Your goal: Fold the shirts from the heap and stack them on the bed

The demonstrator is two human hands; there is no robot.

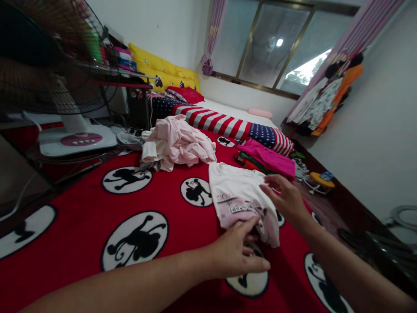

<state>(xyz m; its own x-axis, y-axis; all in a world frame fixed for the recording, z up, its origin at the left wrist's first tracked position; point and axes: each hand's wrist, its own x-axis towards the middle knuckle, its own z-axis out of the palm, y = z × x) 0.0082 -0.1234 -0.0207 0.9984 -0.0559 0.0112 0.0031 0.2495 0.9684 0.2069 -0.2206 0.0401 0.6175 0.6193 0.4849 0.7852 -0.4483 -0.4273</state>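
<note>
A white child's shirt with pink lettering lies folded over on itself on a red blanket printed with black monkeys in white circles. My left hand is at the shirt's lower edge, its fingers spread and resting on the hem, with the thumb lower down on the blanket. My right hand hovers at the shirt's right side, fingers apart, and its fingertips are close to the fabric. Neither hand visibly grips the cloth.
A loose pile of pale pink clothes and a magenta garment stack lie beyond the shirt. A pedestal fan stands at left. Stars-and-stripes bedding, yellow cushions, a window and hanging clothes lie farther back.
</note>
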